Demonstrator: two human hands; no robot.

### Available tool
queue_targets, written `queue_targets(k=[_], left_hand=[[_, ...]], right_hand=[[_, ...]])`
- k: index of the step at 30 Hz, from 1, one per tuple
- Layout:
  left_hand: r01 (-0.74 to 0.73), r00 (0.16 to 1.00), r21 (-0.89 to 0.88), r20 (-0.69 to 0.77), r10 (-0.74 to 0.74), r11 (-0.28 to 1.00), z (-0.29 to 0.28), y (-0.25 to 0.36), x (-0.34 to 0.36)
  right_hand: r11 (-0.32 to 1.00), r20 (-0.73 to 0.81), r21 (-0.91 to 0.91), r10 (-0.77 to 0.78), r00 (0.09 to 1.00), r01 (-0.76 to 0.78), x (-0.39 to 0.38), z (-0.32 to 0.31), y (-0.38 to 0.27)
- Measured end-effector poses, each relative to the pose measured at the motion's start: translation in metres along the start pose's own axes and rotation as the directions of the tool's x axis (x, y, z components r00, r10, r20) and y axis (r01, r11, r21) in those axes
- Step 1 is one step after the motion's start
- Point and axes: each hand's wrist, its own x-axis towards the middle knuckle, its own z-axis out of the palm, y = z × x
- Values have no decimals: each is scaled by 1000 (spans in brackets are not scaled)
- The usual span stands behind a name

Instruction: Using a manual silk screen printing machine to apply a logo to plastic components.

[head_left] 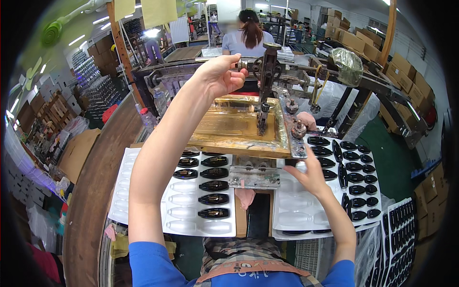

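Note:
My left hand (222, 75) reaches over a screen printing frame (205, 147), its fingers curled round the end of a metal handle (242, 66) beside the upright squeegee holder (267, 71). The wooden-edged frame is tilted, with amber mesh and its near edge raised. At its lower right corner is my right hand (311, 176), thumb and fingers apart, close to a metal side plate (299, 149); contact is unclear. Below the frame sits a small metal fixture (254, 178), with no bottle-shaped piece visible on it. Left of it, a white tray (177, 226) bears printed black bottle-shaped pieces (214, 199).
Another white tray (299, 221) on the right holds several glossy black pieces (355, 189). A pink cloth (245, 198) and a dark flat object (258, 215) lie between the trays. Someone (247, 38) sits beyond the press. Stacked cartons (406, 76) stand at right.

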Motion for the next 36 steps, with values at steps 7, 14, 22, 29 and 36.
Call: queue_targets(k=[7, 14, 22, 29, 36], left_hand=[[-124, 991, 139, -41, 131, 982, 8, -12, -30], [-461, 868, 211, 308, 389, 862, -3, -70, -117], [-149, 951, 560, 306, -36, 815, -80, -177, -165], [-301, 764, 878, -11, 646, 371, -121, -179, -112], [-265, 761, 934, 50, 647, 239, -128, -176, -62]], right_hand=[[960, 359, -209, 252, 899, -186, 40, 55, -9], [973, 252, -222, 1, 968, 57, 18, 33, 3], [769, 197, -608, 387, 901, -197, -42, -46, 56], [513, 113, -857, 263, 958, -40, -55, -58, 40], [736, -70, -552, 429, 901, -393, -41, -56, 11]])
